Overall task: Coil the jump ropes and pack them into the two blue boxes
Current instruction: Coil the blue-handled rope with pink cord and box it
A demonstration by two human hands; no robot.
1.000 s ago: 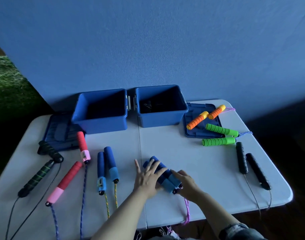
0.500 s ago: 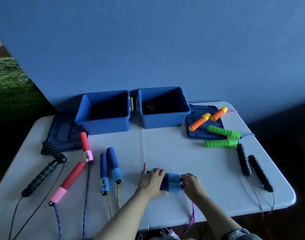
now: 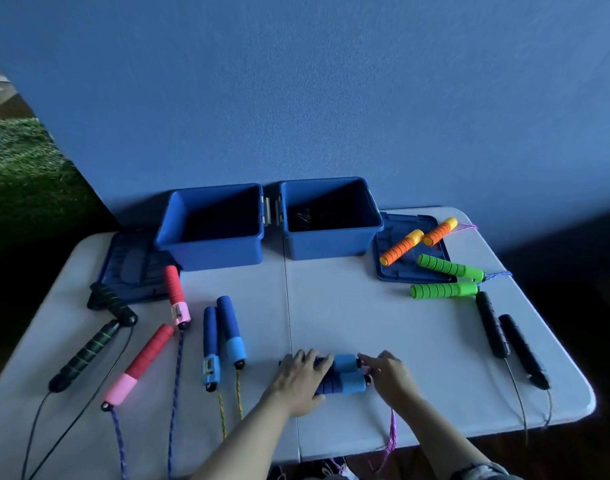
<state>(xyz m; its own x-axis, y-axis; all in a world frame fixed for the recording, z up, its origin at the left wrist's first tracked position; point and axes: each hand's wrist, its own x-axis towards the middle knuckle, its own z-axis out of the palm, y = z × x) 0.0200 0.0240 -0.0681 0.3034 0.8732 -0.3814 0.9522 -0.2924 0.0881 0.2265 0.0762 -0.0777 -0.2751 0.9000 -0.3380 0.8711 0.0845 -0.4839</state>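
Note:
Two open blue boxes stand side by side at the back of the white table: the left box (image 3: 210, 252) looks dark inside, and the right box (image 3: 331, 242) holds something dark. Near the front edge lie a pair of blue jump rope handles (image 3: 343, 374), side by side with their light-blue ends pointing right. My left hand (image 3: 296, 382) lies over their dark-blue ends, fingers curled across them. My right hand (image 3: 391, 379) pinches at the cap ends. Their pink-purple rope (image 3: 391, 431) hangs down over the table's front edge.
A blue lid (image 3: 133, 275) lies left of the boxes, and another lid (image 3: 388, 271) right. Uncoiled ropes lie around: orange handles (image 3: 400, 249), green handles (image 3: 445, 289), black handles (image 3: 490, 323), black-green handles (image 3: 85, 355), red-pink handles (image 3: 147, 362), blue handles (image 3: 223, 336).
The blue handles turned from a diagonal to lie level across the table and slid nearer the front edge. My left hand's fingers closed over them, and my right hand shifted to their cap ends.

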